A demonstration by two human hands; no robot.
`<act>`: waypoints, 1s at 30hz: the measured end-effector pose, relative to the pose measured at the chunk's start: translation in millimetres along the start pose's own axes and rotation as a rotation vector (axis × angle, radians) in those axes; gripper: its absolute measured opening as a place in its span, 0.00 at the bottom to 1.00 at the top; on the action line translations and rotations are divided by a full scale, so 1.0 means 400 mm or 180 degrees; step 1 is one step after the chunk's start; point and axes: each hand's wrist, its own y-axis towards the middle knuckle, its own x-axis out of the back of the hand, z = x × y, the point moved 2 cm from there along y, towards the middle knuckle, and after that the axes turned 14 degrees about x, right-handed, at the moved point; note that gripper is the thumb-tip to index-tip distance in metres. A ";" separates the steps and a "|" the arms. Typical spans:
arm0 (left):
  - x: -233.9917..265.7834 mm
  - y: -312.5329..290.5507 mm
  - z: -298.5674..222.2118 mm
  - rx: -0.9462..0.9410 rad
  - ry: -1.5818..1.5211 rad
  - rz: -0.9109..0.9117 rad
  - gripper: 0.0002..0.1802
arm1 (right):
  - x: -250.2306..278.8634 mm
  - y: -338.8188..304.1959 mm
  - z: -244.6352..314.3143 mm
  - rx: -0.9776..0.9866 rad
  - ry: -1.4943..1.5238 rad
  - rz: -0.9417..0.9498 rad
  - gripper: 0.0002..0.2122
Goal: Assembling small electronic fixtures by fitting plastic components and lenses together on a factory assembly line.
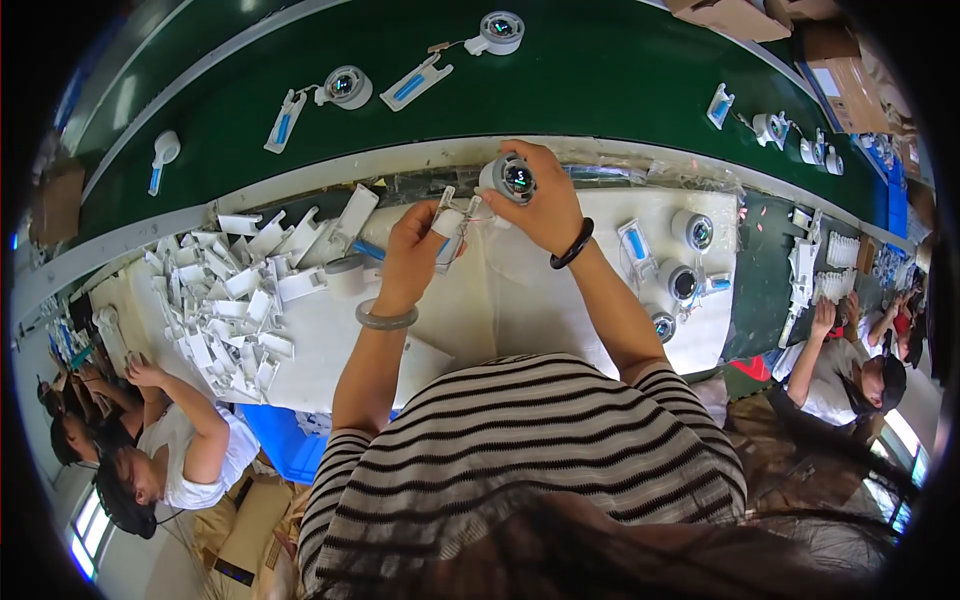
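My left hand [408,250] is closed around a white plastic handle shell [449,222], gripping its lower part. In my right hand [545,200] is a round white device head [509,179] with a dark face and small lit marks. Thin wires run between the head and the shell, just above the pale work mat [470,310]. To the right on the mat are more round heads [692,231] with white shells, and a blue cylindrical cell [636,243] lies in one of them. Left of my left hand, a large heap of white plastic shells [240,290] is piled up.
Beyond the mat runs a green conveyor belt [590,90] bearing several connected heads and shells [347,88]. A blue bin [275,440] stands below the mat's left side. Co-workers sit at left [200,440] and right [835,370]. Cardboard boxes [850,90] stand at the far right.
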 end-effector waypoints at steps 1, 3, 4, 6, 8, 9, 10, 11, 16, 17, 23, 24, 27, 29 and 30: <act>-0.008 0.009 -0.007 0.0063 -0.0090 0.0009 0.12 | 0.005 0.005 -0.008 0.0047 -0.0051 -0.0066 0.26; -0.019 0.034 -0.019 0.0085 -0.0181 0.0038 0.12 | 0.019 0.018 -0.027 0.0126 -0.0130 -0.0146 0.27; -0.021 0.055 -0.024 0.0194 -0.0114 0.0077 0.13 | 0.026 0.026 -0.038 0.0099 -0.0184 -0.0180 0.27; -0.033 0.099 -0.043 0.0237 -0.0057 0.0127 0.13 | 0.041 0.048 -0.074 0.0021 -0.0279 -0.0241 0.27; -0.041 0.144 -0.061 0.0380 0.0149 0.0260 0.15 | 0.050 0.081 -0.128 0.0142 -0.0478 -0.0450 0.27; -0.041 0.171 -0.065 0.0072 0.0131 0.0445 0.16 | 0.057 0.100 -0.150 0.0116 -0.0542 -0.0581 0.26; -0.038 0.192 -0.062 0.0018 0.0116 0.0406 0.16 | 0.064 0.118 -0.193 0.0097 -0.0637 -0.0631 0.27; -0.052 0.206 -0.073 0.0067 0.0181 0.0245 0.15 | 0.081 0.129 -0.245 0.0061 -0.0735 -0.0684 0.28; 0.109 0.290 -0.142 -0.1141 0.0904 -0.0983 0.21 | 0.190 0.147 -0.335 0.0323 -0.1727 -0.1042 0.29; 0.189 0.302 -0.165 -0.1823 0.1603 -0.1807 0.21 | 0.200 0.144 -0.315 0.0509 -0.1831 -0.1117 0.29; 0.645 0.347 -0.167 -0.1250 0.4063 -0.3704 0.31 | 0.065 0.062 -0.160 0.0695 -0.1035 -0.0736 0.20; 0.675 0.360 -0.174 -0.1127 0.4078 -0.3407 0.33 | 0.038 0.040 -0.146 0.0687 -0.0909 -0.0565 0.20; 0.638 0.387 -0.209 -0.0266 0.4005 -0.3502 0.33 | -0.030 -0.021 -0.114 0.0671 -0.0508 -0.0297 0.20; 0.687 0.400 -0.198 -0.0151 0.3676 -0.3588 0.29 | -0.085 -0.053 -0.086 0.0579 -0.0429 0.0006 0.20; 0.712 0.391 -0.194 -0.0163 0.3342 -0.3202 0.27 | -0.102 -0.064 -0.065 0.0449 -0.0161 0.0157 0.19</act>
